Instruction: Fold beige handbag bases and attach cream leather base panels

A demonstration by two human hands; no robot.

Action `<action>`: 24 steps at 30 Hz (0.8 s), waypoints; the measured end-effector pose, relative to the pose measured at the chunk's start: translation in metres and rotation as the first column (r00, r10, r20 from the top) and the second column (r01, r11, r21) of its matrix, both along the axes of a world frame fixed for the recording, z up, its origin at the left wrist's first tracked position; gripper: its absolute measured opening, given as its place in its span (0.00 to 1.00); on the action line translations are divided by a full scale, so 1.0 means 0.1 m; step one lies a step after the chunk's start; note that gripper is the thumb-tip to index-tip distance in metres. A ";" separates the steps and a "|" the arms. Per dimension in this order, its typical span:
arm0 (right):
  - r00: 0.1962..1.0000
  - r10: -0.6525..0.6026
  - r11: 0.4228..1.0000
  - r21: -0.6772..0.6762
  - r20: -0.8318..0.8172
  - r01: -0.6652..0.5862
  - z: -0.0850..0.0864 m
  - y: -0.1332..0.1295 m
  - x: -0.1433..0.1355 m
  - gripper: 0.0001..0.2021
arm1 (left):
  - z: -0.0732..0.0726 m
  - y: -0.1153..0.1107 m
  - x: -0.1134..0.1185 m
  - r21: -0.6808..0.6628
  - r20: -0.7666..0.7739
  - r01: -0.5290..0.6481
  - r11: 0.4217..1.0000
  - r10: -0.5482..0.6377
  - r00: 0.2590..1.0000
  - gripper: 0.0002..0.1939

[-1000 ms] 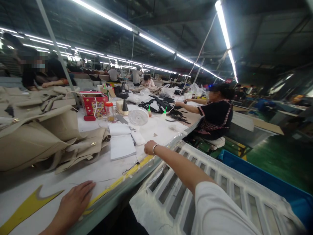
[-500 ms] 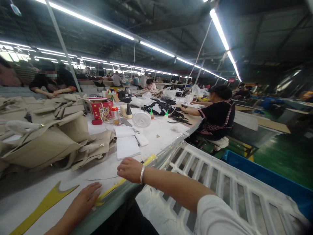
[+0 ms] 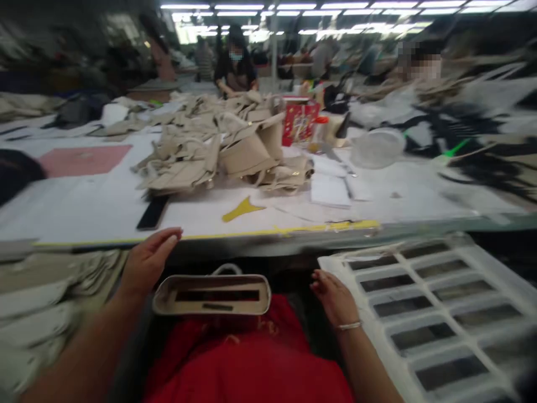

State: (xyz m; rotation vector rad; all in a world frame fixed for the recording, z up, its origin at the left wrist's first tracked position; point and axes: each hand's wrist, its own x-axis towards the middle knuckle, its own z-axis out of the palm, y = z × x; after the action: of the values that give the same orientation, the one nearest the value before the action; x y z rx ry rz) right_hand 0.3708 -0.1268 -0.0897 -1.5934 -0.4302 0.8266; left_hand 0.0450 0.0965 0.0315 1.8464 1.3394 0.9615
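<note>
My left hand (image 3: 150, 258) is raised at the table's front edge, fingers stretched out and nothing in them, just below a dark phone (image 3: 152, 212). My right hand (image 3: 334, 296) hangs beside the left edge of a white slatted crate (image 3: 409, 280), its fingers bent; whether they hold anything is too blurred to tell. Between the two hands a beige bag (image 3: 212, 294) with its opening upward rests at my lap, on red cloth (image 3: 247, 364). On the table lies a yellow forked piece (image 3: 242, 209).
Beige bags (image 3: 251, 148) are heaped on the white table (image 3: 201, 215). Behind them stand a red box (image 3: 300, 122) and a round fan (image 3: 377, 148). Stacked beige pieces (image 3: 37, 302) lie at the lower left. People sit across the table.
The view has swung left and down, bringing the lap, the open bag and the phone into sight. My right hand has left the table edge and is now lower, beside the crate.
</note>
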 end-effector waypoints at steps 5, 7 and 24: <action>0.903 0.050 0.994 -0.107 0.426 -0.005 0.52 0.11 -0.50 0.14 | -0.43 -0.29 -0.75 -0.251 0.121 -0.189 0.950 0.224 0.967 0.24; 0.769 0.212 0.974 -0.061 0.604 -0.220 0.86 0.24 -0.79 0.12 | -0.54 -0.38 -0.83 -0.249 -0.054 -0.108 0.963 0.097 0.994 0.22; -0.136 0.750 0.393 -0.602 0.647 -0.695 0.66 1.25 -2.63 0.19 | -0.34 -0.28 -0.88 -0.215 -0.842 0.052 0.975 -0.212 0.496 0.24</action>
State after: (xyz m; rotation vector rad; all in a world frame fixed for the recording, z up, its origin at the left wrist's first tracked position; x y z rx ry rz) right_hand 0.1081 -0.0018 -0.0232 -1.6393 -2.3905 0.6469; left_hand -0.0432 0.0684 -0.0022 2.3534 1.6965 -0.2936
